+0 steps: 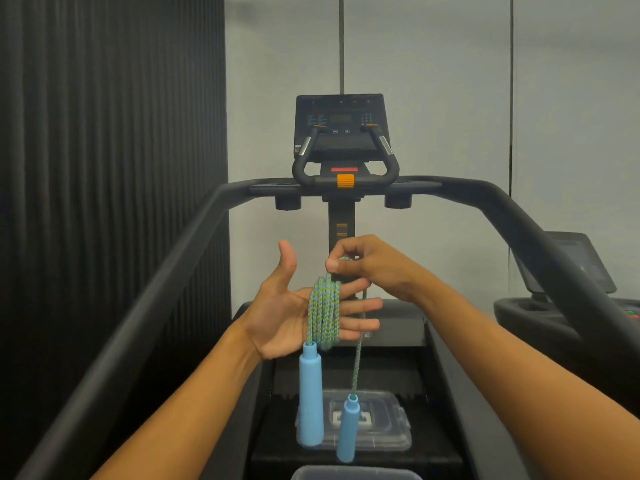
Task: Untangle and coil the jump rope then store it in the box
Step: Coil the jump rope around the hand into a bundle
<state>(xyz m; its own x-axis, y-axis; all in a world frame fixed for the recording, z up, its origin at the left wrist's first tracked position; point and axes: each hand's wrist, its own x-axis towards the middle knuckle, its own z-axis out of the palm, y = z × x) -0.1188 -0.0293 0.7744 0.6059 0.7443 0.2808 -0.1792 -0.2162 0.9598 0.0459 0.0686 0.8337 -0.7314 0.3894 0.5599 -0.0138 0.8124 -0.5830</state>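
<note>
- Left hand (pixel 282 315) held flat and open over a treadmill (pixel 346 188), palm turned up and inward, thumb raised, fingers stretched to the right.
- Green-and-blue braided jump rope (pixel 323 313) looped several times around those open fingers, the coils hanging across the palm.
- Right hand (pixel 367 268) just above the left fingers, thumb and forefinger pinched on the rope at the top of the coils, the other fingers curled.
- One light blue handle (pixel 310 393) dangling straight down from the near side of the coils, just below the left palm.
- Second handle (pixel 347 429) hanging lower on a single strand of rope that drops from behind the left fingers.
- Clear plastic lid (pixel 388 420) lying flat on the treadmill belt, directly behind both handles.
- Rim of a clear box (pixel 353 473) showing at the bottom edge, below the lower handle.
- Treadmill console and handrails ahead, pale wall behind, dark ribbed panel (pixel 110 168) to the left.
</note>
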